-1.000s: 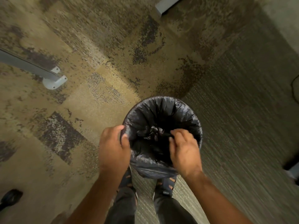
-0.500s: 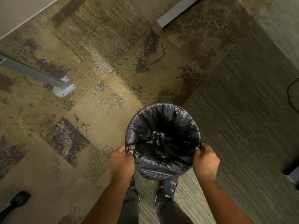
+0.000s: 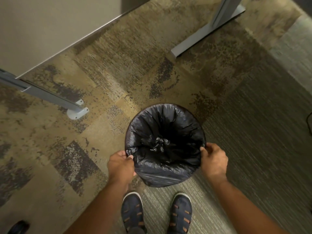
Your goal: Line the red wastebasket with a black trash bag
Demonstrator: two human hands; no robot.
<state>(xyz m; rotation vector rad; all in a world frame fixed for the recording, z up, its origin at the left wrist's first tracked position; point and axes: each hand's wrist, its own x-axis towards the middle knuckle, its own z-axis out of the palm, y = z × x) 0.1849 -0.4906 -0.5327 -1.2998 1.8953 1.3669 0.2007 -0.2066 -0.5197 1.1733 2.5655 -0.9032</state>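
A black trash bag (image 3: 162,173) covers the round wastebasket on the carpet just in front of my feet; it is folded over the rim and hangs down the near side, so no red of the basket shows. The bag's inside is dark, with a crumpled knot at the bottom. My left hand (image 3: 120,166) pinches the bag's edge at the left of the rim. My right hand (image 3: 213,160) pinches the edge at the right of the rim.
A grey desk leg with a white foot plate (image 3: 76,112) lies to the left, and another grey desk foot (image 3: 202,36) stands at the back right. A pale wall panel (image 3: 50,27) fills the upper left. My two dark shoes (image 3: 132,213) stand below the basket.
My hands moved from the near rim out to its left and right sides and now grip the bag's edge there. The view tilted up, showing more floor and wall.
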